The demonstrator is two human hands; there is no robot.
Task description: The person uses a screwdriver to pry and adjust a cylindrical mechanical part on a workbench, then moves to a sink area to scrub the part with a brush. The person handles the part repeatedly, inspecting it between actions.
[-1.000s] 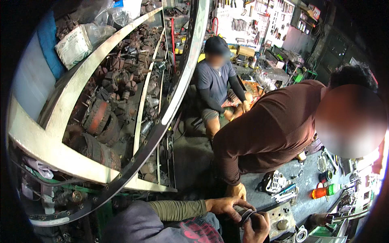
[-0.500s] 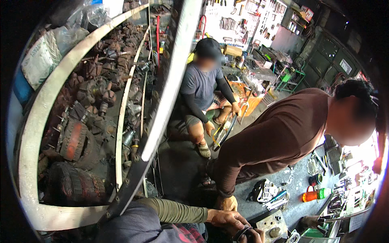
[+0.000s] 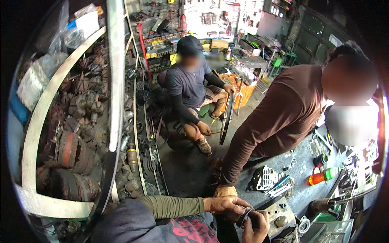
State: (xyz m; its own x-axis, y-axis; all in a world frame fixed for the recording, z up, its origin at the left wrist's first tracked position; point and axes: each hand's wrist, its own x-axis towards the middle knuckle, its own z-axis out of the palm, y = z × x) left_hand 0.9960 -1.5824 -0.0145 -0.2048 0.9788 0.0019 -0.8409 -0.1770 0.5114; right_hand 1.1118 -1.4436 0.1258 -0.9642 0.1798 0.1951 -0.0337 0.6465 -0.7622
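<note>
At the lower edge, my left hand (image 3: 230,207) and my right hand (image 3: 256,229) are closed around a small dark cylindrical part with shiny rings (image 3: 247,218). The brown-sleeved co-worker's hand (image 3: 224,192) is just behind my left hand; whether it touches anything is unclear. To the right of my hands lies a metal plate fixture (image 3: 278,215) with holes and a round boss. Beside it is a ring-shaped metal part (image 3: 304,226). An aluminium housing (image 3: 262,179) and wrenches (image 3: 277,190) lie farther back on the bench.
The grey workbench (image 3: 300,190) holds bottles (image 3: 320,176). A co-worker in brown (image 3: 275,113) bends over it. A seated co-worker (image 3: 186,89) holds a long curved bar (image 3: 227,121). Pale curved racking (image 3: 52,93) and rusty parts (image 3: 81,113) fill the left. A tool board (image 3: 210,20) hangs behind.
The view has shifted and turned, moving the racks and tool board in the picture. The seated co-worker now holds the curved bar more upright. My hands remain around the dark part.
</note>
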